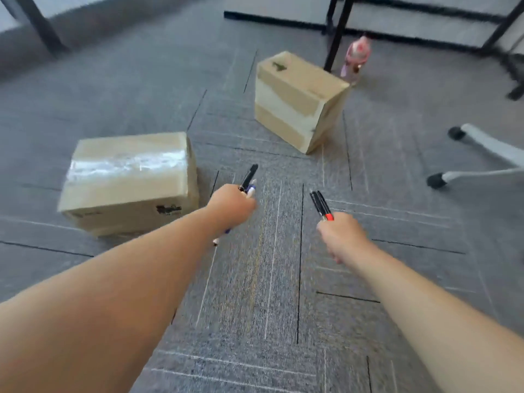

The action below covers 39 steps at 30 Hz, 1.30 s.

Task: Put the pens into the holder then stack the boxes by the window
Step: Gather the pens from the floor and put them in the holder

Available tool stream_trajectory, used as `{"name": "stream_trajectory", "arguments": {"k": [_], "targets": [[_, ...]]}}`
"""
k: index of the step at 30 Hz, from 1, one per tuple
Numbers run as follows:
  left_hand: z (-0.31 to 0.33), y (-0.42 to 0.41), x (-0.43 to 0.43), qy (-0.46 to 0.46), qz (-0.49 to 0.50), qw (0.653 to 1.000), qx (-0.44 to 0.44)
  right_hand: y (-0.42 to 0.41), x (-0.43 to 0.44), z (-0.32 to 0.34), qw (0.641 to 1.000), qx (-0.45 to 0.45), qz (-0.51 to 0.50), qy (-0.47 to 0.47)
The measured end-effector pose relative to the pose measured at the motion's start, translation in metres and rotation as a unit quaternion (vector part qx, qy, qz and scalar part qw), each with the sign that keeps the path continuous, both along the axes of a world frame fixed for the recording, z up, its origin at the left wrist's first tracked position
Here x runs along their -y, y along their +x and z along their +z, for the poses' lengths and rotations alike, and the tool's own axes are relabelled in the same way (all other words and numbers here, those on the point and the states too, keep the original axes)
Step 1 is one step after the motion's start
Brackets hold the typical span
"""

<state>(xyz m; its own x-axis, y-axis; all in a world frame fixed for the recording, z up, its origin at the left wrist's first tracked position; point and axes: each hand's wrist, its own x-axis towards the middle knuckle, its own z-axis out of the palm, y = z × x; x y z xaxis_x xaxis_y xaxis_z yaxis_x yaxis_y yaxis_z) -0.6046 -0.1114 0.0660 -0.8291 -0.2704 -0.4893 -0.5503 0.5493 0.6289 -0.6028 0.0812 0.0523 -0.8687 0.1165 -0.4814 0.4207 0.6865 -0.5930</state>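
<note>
My left hand (231, 207) is closed around a bundle of pens (249, 177), a black one and a blue-and-white one sticking out above and below the fist. My right hand (340, 236) grips two black pens, one with a red band (321, 205). A taped cardboard box (127, 182) sits on the carpet just left of my left hand. A second cardboard box (297, 100) stands farther off, ahead and slightly right. A pink holder-like container (356, 58) stands behind that box, blurred. No window is visible.
Grey carpet tiles cover the floor. Black table legs (337, 32) rise behind the far box. A white chair base with black casters (482, 154) lies at the right. Another dark leg (39, 26) stands at the far left.
</note>
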Motion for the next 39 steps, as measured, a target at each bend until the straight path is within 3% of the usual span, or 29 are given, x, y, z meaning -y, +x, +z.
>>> {"name": "stream_trajectory", "arguments": {"k": [2, 6, 8, 12, 17, 20, 25, 30, 36, 39], "targets": [[0.081, -0.001, -0.003, 0.065, 0.02, 0.996, -0.056, 0.0, -0.004, 0.08, 0.996, -0.054, -0.048, -0.045], [0.216, 0.007, -0.002, 0.254, 0.119, 0.955, -0.091, 0.007, 0.0, 0.205, 0.961, -0.08, -0.124, -0.235], [0.28, 0.013, 0.003, 0.279, 0.121, 0.946, -0.115, 0.005, 0.012, 0.263, 0.937, -0.101, -0.146, -0.3], [0.378, 0.029, 0.003, 0.303, 0.141, 0.935, -0.116, 0.008, 0.029, 0.358, 0.916, -0.114, -0.198, -0.328], [0.541, 0.024, -0.007, 0.301, 0.155, 0.929, -0.148, -0.001, 0.024, 0.539, 0.924, -0.082, -0.161, -0.338], [0.598, 0.008, -0.007, 0.307, 0.165, 0.922, -0.168, -0.012, 0.019, 0.608, 0.913, -0.087, -0.168, -0.361], [0.729, -0.051, -0.024, 0.398, 0.131, 0.898, -0.134, -0.052, 0.008, 0.75, 0.888, -0.123, -0.217, -0.387], [0.778, -0.145, -0.108, 0.431, 0.069, 0.889, -0.14, -0.13, -0.045, 0.809, 0.904, -0.204, -0.205, -0.317], [0.765, -0.262, -0.249, 0.441, 0.031, 0.891, -0.109, -0.234, -0.189, 0.796, 0.893, -0.251, -0.254, -0.273], [0.763, -0.317, -0.297, 0.444, 0.031, 0.891, -0.09, -0.291, -0.253, 0.791, 0.89, -0.225, -0.285, -0.277]]}}
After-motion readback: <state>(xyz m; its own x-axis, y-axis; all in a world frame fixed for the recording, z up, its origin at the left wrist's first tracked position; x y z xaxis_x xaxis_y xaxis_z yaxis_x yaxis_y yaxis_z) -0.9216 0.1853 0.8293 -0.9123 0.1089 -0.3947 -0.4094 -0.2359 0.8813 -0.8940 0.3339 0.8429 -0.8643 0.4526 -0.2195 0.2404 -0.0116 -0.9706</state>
